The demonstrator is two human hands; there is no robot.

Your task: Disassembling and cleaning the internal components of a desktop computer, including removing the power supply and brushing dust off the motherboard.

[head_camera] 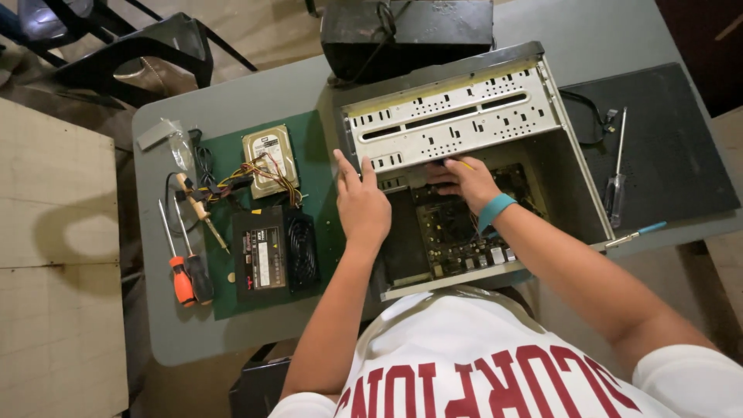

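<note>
Two hands: left hand [362, 203] flat on steel case [457, 116]; right hand [463, 179] grip unclear.

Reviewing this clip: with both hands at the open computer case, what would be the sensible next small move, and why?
Probably easing the right hand back a little from under the drive cage. Its fingertips sit tucked beneath the cage's edge by a yellow wire, hiding whatever they touch above the motherboard. The left hand lies flat on the computer case edge, seemingly steadying it, so it could stay there.
</note>
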